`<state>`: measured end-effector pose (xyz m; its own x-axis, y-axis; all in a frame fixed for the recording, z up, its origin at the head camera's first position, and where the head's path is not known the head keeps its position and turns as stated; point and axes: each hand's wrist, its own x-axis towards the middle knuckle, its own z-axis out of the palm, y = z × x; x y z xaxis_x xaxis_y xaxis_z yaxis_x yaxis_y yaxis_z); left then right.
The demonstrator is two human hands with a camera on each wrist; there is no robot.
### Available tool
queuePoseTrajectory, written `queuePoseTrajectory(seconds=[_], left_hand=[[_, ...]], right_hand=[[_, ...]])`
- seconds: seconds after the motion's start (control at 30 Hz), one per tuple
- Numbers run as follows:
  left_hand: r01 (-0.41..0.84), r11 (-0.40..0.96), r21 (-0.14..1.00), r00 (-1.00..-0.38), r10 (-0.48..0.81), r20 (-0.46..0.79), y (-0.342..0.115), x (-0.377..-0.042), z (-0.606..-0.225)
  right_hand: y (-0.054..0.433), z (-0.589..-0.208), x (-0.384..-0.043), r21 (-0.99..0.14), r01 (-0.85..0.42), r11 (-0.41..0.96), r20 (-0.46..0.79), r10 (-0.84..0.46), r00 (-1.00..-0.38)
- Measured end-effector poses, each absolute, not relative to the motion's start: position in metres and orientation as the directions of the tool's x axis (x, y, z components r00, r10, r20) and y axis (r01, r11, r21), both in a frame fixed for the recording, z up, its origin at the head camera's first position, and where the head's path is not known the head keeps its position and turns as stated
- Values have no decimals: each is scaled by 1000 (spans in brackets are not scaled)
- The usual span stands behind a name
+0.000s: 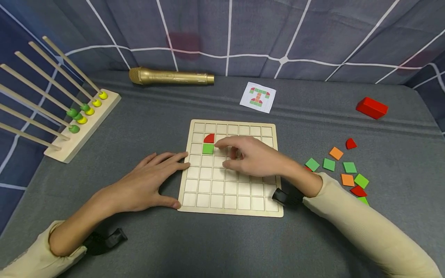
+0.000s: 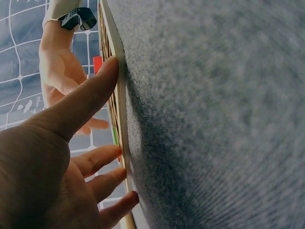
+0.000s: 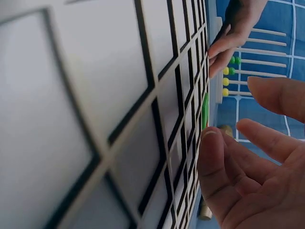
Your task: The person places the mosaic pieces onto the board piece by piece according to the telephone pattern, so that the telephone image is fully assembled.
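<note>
A wooden grid board lies on the dark table. In its upper left cells sit a red quarter-round tile and, just below it, a green square tile. My right hand hovers over the board, its index fingertip right beside the green tile. Thumb and index stand apart with nothing between them, as the right wrist view also shows. Spread along the board's left edge, my left hand touches it with fingertips and thumb. In the left wrist view the thumb presses against the rim.
Loose orange, green and red tiles lie right of the board, some partly behind my right forearm. Behind it are a pattern card and a gold microphone. A bead rack stands left; a red block lies far right.
</note>
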<state>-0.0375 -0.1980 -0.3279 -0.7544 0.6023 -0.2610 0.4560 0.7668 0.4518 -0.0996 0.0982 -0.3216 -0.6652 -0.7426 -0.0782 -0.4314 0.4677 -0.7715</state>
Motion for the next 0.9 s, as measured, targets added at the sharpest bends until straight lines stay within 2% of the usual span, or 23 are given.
queuePoseTrajectory(seconds=[0.2, 0.4, 0.67, 0.9], left_hand=[[460, 764, 452, -753, 605, -258, -199, -37, -328], [460, 765, 451, -752, 606, -259, -199, -37, -328], [446, 764, 466, -755, 601, -262, -200, -36, -327], [444, 761, 473, -753, 603, -263, -199, -37, -327]], right_hand=[[126, -319, -93, -788, -396, 472, -51, -691, -721], [169, -318, -82, -767, -337, 546, -62, -586, -808], [228, -323, -68, -632, -402, 662, 44, -487, -872], [266, -335, -58, -551, -399, 733, 67, -438, -897]])
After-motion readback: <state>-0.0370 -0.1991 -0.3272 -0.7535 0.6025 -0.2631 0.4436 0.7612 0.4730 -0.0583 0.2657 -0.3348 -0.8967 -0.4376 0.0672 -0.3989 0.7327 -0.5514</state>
